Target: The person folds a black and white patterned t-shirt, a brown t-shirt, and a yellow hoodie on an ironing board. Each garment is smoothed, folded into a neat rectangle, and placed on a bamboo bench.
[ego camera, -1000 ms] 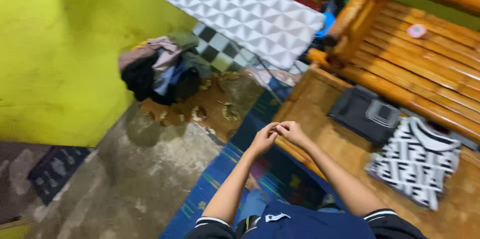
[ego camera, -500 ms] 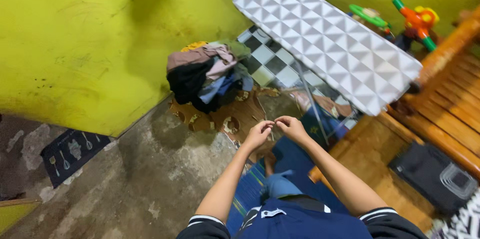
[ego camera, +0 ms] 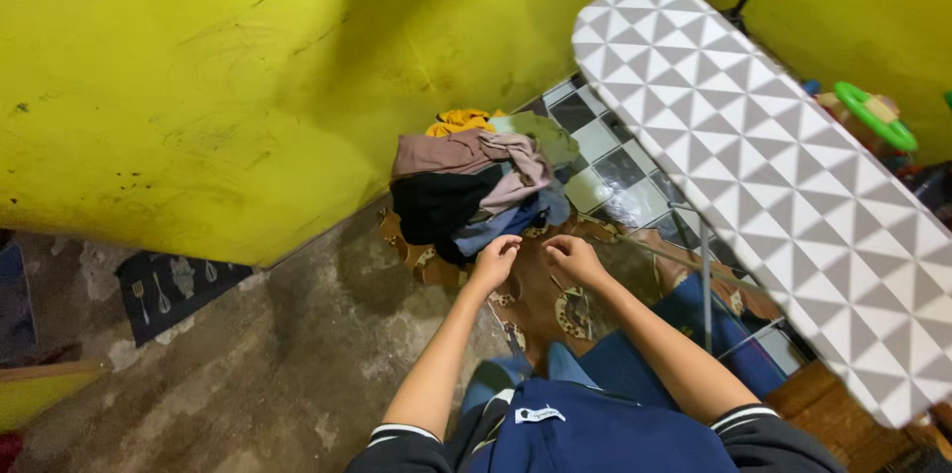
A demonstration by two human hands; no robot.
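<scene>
Neither grip holds anything visible: left hand and right hand hover loosely curled just below the clothes pile mid-frame; picking one garment suits best.

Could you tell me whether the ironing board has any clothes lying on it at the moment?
No, the ironing board shows only its bare triangle-patterned cover; the pile of clothes lies on the floor by the yellow wall.

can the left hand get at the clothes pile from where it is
Probably yes: the left hand hangs empty just in front of the clothes pile, with nothing between them; the ironing board stands off to the right.
</scene>
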